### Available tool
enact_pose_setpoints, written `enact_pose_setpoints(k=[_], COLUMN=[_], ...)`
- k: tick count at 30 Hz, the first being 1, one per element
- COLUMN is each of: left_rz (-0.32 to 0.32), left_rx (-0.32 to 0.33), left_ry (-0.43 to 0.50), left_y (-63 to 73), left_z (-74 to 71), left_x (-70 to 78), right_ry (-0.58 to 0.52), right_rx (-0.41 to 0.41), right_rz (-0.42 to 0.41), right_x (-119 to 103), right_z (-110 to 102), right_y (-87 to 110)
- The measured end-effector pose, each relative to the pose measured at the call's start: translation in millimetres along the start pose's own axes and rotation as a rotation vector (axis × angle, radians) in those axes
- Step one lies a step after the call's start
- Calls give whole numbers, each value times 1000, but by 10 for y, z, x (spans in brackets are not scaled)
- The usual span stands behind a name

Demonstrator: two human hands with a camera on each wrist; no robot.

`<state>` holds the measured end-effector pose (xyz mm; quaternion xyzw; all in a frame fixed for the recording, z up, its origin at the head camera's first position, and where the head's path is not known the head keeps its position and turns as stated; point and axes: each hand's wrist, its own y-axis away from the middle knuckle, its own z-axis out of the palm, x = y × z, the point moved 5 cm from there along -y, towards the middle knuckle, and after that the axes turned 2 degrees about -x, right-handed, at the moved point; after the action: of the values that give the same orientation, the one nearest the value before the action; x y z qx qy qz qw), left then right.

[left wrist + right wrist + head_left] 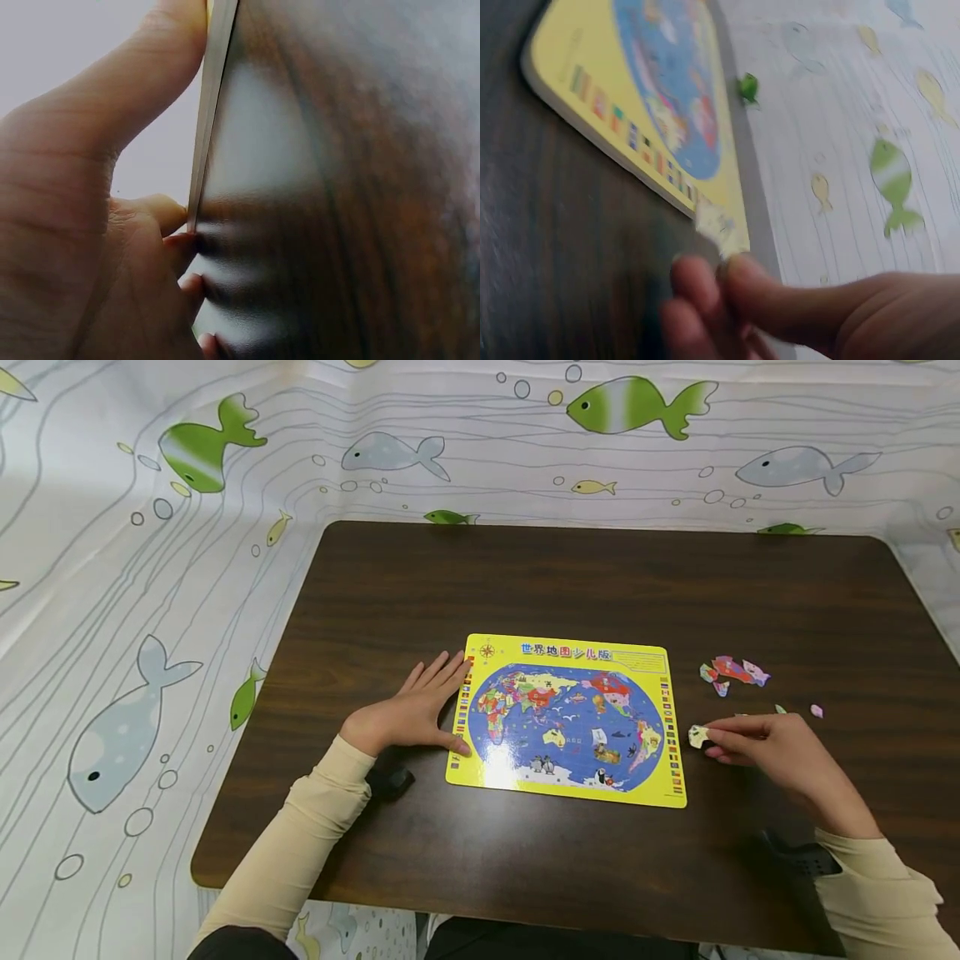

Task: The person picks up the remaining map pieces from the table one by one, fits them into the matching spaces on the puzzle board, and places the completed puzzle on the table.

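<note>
A yellow-bordered world map puzzle board lies flat on the dark wooden table. My left hand rests at its left edge, fingers spread and thumb on the border; the left wrist view shows the thumb against the board's edge. Just off the right border, my right hand pinches a small pale yellow puzzle piece between thumb and fingertips. The same piece juts from the fingertips in the right wrist view, overlapping the row of printed flags there.
Several loose puzzle pieces lie in a group right of the board. A pink piece and a green piece lie nearer my right hand. White fish-patterned cloth hangs behind and left of the table.
</note>
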<state>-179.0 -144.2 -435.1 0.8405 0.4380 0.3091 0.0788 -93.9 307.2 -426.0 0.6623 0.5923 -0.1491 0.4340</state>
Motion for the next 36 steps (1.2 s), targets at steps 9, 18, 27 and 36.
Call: enact_pose_setpoints(k=[9,18,27,36], left_rz=[0,-5,-4,19], left_rx=[4,2,-9,6], left_ry=[-2,2,5,23], left_y=[-11,-6,-16,4], left_z=[-4,-9,-31,-17], left_x=[7,8,15,13], right_ry=[-354,-349,-425,-431], right_rx=[-72,-92,-121,-154], right_rz=[-9,18,33,46], right_x=[119,45,-102,-177], right_z=[-7,77,167,274], right_y=[17,-3,-85,-116])
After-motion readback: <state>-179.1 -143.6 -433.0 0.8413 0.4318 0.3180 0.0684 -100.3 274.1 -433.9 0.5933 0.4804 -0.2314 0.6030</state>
